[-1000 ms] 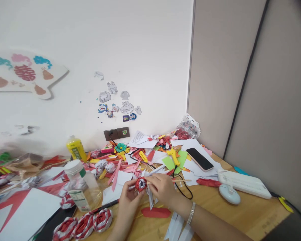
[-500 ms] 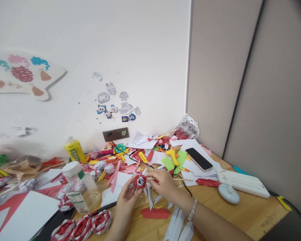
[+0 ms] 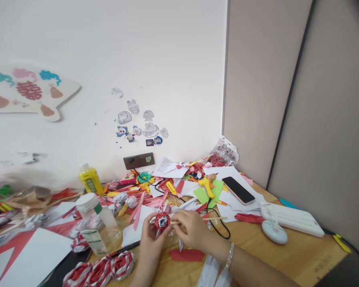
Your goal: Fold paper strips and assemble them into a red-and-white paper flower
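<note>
My left hand is closed around a small red and white folded-paper flower, its dark centre facing me. Against the flower's right side, my right hand pinches a thin wooden stick. One end of the stick reaches the flower, and the other sticks out to the right past the wrist. Below the hands lies a red paper strip, with white paper strips nearer to me. Three red and white paper rolls sit to the left of my left forearm.
A clear plastic jar and a yellow bottle stand at left. Behind the hands are paper scraps, a yellow glue gun with a black cord, and a phone. A white rounded device lies at right.
Both hands have shifted slightly left and down with the flower, which has turned a little. The stick's near end has moved along with my right hand. The view has shifted slightly.
</note>
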A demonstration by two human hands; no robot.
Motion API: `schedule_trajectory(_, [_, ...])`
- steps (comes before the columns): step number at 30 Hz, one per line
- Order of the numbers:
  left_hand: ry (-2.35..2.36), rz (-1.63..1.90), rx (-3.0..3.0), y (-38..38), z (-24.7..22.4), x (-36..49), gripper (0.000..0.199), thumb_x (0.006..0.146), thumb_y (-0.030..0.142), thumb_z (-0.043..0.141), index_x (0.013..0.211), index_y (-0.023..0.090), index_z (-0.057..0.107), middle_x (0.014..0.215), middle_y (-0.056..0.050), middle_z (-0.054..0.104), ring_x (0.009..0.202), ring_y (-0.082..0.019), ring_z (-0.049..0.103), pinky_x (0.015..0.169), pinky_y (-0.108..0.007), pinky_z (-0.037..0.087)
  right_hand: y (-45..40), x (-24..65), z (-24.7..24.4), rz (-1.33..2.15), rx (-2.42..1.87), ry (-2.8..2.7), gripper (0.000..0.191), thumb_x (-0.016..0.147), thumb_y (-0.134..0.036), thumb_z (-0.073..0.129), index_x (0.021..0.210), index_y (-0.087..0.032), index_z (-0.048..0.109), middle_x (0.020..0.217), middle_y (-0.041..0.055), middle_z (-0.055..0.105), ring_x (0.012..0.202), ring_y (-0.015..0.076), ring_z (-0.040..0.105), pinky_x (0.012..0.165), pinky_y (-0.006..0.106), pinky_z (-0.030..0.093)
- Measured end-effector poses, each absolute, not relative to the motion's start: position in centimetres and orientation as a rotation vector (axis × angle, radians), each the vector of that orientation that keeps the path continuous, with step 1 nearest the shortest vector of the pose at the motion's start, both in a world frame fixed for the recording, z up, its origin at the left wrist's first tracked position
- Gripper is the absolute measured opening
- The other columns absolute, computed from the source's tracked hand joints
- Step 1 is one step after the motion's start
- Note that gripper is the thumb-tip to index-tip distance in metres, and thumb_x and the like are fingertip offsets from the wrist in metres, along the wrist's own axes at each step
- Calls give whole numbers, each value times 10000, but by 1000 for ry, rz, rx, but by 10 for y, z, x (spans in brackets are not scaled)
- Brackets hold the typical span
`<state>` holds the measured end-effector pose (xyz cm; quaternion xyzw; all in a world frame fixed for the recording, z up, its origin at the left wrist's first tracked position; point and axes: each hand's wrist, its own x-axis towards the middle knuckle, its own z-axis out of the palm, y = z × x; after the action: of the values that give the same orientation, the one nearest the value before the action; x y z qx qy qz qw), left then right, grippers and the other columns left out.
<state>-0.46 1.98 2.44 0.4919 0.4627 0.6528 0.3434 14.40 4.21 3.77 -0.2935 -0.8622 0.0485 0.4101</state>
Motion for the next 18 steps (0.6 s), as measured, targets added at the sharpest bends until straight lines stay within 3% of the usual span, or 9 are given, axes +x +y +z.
schedule_trajectory(4, [1226, 1654, 1291, 19, 23, -4, 461, 554, 288, 739, 939, 213, 498, 802, -3, 633, 757, -181, 626, 717, -304, 499, 40, 145, 45, 205, -775, -2036, 185, 868, -181, 373, 1011, -178, 488, 884, 53, 593, 784, 160, 554, 684, 257, 426])
schedule_trajectory(11, [1206, 1545, 1277, 13, 21, 1, 462, 570, 264, 709, 964, 206, 473, 844, -18, 621, 795, -184, 613, 715, -297, 498, 43, 140, 43, 269, -739, -2003, 146, 890, -171, 374, 837, -180, 510, 829, 41, 537, 789, 157, 507, 712, 275, 437])
schedule_trajectory(18, [1219, 1524, 1299, 14, 20, 1, 445, 589, 261, 689, 975, 204, 474, 821, -16, 621, 760, -181, 611, 685, -298, 507, 43, 140, 41, 283, -702, -1980, 98, 861, -169, 451, 811, -176, 536, 833, 42, 516, 788, 160, 511, 710, 282, 452])
